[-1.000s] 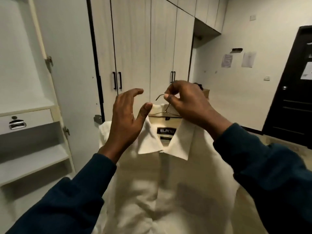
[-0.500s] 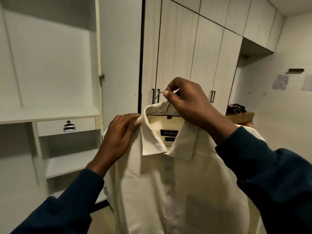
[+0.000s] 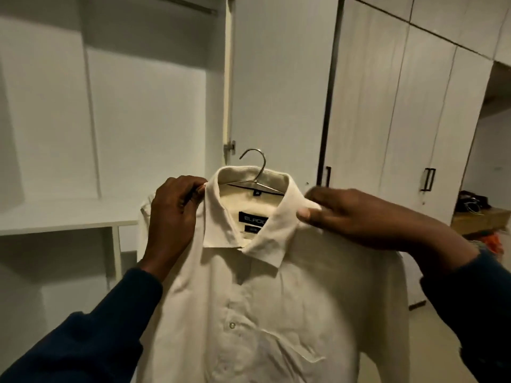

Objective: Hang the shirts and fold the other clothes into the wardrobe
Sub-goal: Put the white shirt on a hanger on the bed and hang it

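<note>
A cream button-up shirt (image 3: 276,299) hangs on a wire hanger (image 3: 258,167), held up in front of the open wardrobe (image 3: 146,128). The hanger's hook stands free above the collar. My left hand (image 3: 172,214) grips the shirt's left shoulder beside the collar. My right hand (image 3: 351,217) pinches the right shoulder at the collar's edge, thumb on top. A metal rail (image 3: 185,4) runs along the top of the wardrobe's open bay.
A white shelf (image 3: 69,217) crosses the open bay at hand height, with a lower compartment beneath. The open wardrobe door (image 3: 279,92) stands just behind the shirt. Closed doors with black handles (image 3: 427,179) fill the right. A wooden stand (image 3: 481,217) with dark items sits far right.
My right hand let go of the hanger hook and now pinches the shirt's right shoulder. The view has swung left toward the open bay, and the shirt sits more squarely in front of it.
</note>
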Demonstrator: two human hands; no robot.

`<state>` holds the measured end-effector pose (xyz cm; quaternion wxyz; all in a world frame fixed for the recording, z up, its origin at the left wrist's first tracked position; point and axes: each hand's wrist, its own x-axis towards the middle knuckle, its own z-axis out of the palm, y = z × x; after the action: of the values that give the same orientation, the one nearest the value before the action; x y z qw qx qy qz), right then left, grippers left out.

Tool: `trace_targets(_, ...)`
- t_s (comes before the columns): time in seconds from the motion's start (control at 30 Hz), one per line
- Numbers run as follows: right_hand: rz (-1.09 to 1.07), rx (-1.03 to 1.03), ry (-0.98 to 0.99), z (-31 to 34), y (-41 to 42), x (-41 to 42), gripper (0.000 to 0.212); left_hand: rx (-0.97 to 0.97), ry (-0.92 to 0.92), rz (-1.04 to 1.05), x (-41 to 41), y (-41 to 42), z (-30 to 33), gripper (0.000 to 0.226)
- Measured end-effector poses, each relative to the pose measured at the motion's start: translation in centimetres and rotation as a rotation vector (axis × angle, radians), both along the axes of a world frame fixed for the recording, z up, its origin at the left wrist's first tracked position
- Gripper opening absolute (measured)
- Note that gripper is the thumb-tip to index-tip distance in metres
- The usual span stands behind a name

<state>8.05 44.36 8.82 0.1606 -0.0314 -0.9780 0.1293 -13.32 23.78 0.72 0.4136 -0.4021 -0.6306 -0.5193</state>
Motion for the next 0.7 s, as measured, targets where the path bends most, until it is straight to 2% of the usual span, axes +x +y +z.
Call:
trace_targets(0.07,-0.022,0.054,-0.077,-0.5,0.3,-3.7,0.041,-0.022,0.007,0.020,-4.3,-0.8,0.5,0.015)
trace_targets(0.13,-0.026,0.052,-0.068,-0.7,0.3,-7.4,0.027,-0.046,0.014,0.056,-8.6,-1.3,1.0,0.017)
trace_targets(0.23,-0.026,-0.039,-0.075,-0.9,0.6,-12.4,0.029,-0.073,0.014,0.091,-14.3,-1.7,2.1,0.021)
trace_targets(0.37,0.127,-0.326,-0.065,-1.6,1.6,-19.6,0.034,-0.078,0.079,0.121,-21.9,-1.5,3.8,0.018)
trace_targets(0.47,0.182,-0.415,0.132,-1.8,2.0,-25.6,0.029,-0.052,0.110,0.147,-27.5,-0.8,5.3,0.017)
trace_targets(0.57,0.141,-0.316,0.339,-1.0,2.2,-31.6,0.029,0.040,0.078,0.144,-33.1,0.6,7.3,0.018)
trace_targets(0.7,0.124,-0.228,0.422,1.4,3.2,-38.9,0.031,0.180,0.013,0.198,-39.2,1.8,8.2,0.031)
